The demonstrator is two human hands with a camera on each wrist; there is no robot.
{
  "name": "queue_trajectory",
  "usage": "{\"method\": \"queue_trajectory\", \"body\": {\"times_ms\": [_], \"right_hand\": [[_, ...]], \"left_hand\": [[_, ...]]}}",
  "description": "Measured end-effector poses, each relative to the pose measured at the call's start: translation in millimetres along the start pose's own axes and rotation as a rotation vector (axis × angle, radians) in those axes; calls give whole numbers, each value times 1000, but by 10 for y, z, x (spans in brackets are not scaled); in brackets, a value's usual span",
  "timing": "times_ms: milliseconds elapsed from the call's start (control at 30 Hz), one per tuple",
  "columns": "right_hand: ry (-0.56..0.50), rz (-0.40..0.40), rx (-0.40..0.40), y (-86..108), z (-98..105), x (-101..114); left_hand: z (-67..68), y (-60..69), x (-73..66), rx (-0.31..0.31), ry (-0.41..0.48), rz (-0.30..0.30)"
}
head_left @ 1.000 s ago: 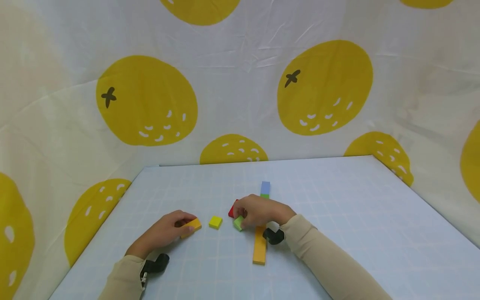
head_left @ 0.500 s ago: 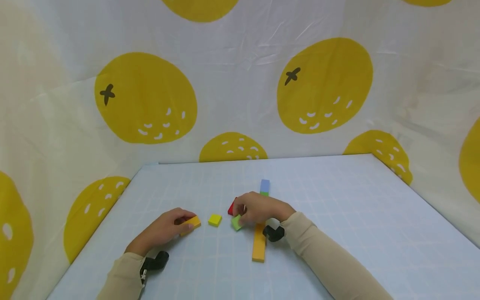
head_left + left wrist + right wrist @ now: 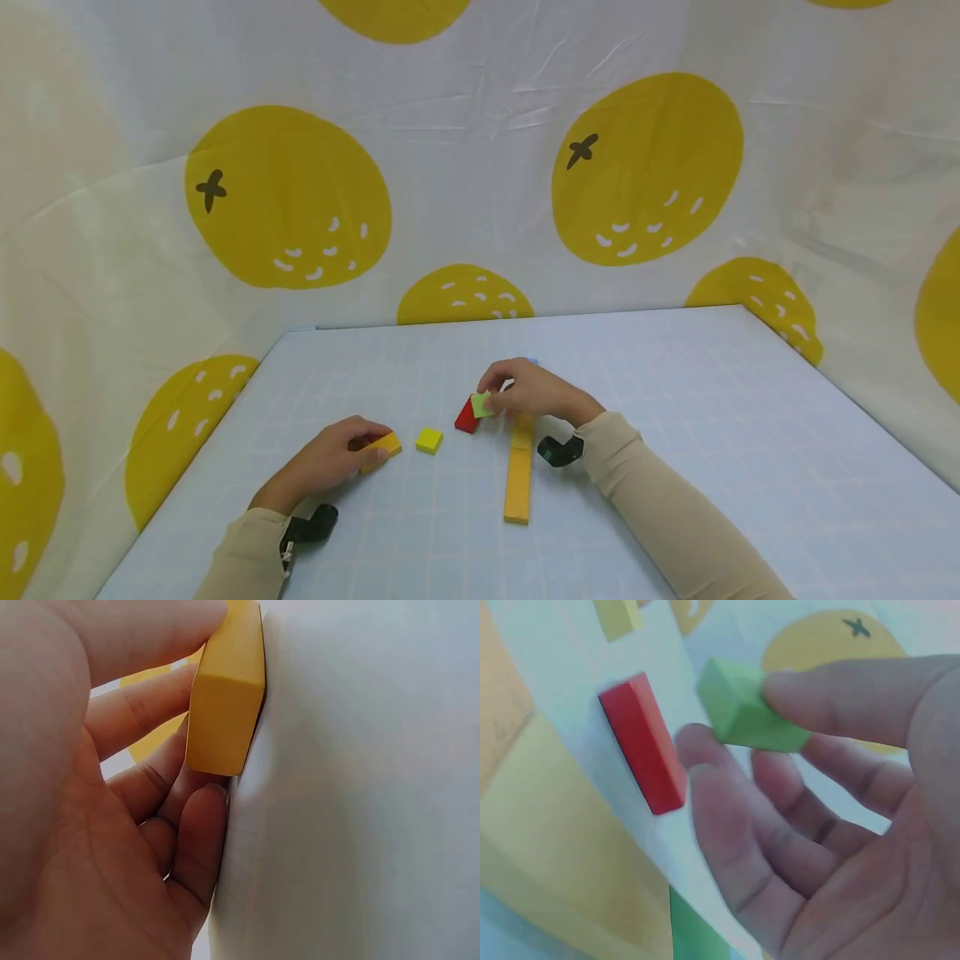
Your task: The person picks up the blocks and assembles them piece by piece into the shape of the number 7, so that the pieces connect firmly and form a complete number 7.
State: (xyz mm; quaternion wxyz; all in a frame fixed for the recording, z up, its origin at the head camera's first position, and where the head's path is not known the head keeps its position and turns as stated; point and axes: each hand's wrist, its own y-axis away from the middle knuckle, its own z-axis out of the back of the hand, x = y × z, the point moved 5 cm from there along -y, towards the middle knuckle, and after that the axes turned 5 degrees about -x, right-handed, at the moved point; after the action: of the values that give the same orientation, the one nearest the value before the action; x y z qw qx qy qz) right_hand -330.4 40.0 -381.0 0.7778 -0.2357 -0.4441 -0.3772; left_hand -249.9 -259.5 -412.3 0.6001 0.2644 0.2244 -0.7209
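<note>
My left hand (image 3: pixel 330 458) pinches an orange block (image 3: pixel 386 446) near the left of the table; the left wrist view shows this orange block (image 3: pixel 225 720) between thumb and fingers, close to the tabletop. My right hand (image 3: pixel 536 390) holds a light green block (image 3: pixel 481 406) between thumb and fingers, raised above the table in the right wrist view, where the light green block (image 3: pixel 742 712) appears tilted. A red block (image 3: pixel 466 418) lies just below and left of it. Between the hands sits a yellow block (image 3: pixel 429 441).
Orange blocks (image 3: pixel 517 487) form a straight row end to end, running away from me beside the right hand. A blue block (image 3: pixel 533 361) at its far end is mostly hidden by that hand. Behind the white table (image 3: pixel 637 500) hangs a fruit-print cloth (image 3: pixel 480 192).
My right hand has lifted the light green block off the table and moved away from me, uncovering more of the red block and the orange row. The left hand stays put.
</note>
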Motion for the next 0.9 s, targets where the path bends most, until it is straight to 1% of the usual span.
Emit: {"method": "queue_trajectory", "body": {"times_ms": [67, 167, 333, 367, 533, 700, 800, 900], "right_hand": [[-41, -17, -42, 0, 67, -33], [-85, -16, -103, 7, 158, -58], [-112, 0, -197, 24, 289, -95], [-120, -2, -211, 26, 309, -109], [-174, -36, -265, 32, 396, -189], [-270, -69, -326, 26, 459, -257], [-319, -74, -357, 29, 495, -278], [-340, -78, -374, 38, 528, -288]], "left_hand": [[0, -7, -1, -7, -9, -10], [2, -17, -1, -17, -25, -17], [-6, -24, 5, -21, -31, -16], [-10, -24, 8, -19, -35, -22], [-17, -37, 36, -22, -39, -18], [-15, -36, 57, -23, -26, -17], [-18, -34, 48, -18, -26, -19], [-16, -29, 31, -15, -28, -13]]}}
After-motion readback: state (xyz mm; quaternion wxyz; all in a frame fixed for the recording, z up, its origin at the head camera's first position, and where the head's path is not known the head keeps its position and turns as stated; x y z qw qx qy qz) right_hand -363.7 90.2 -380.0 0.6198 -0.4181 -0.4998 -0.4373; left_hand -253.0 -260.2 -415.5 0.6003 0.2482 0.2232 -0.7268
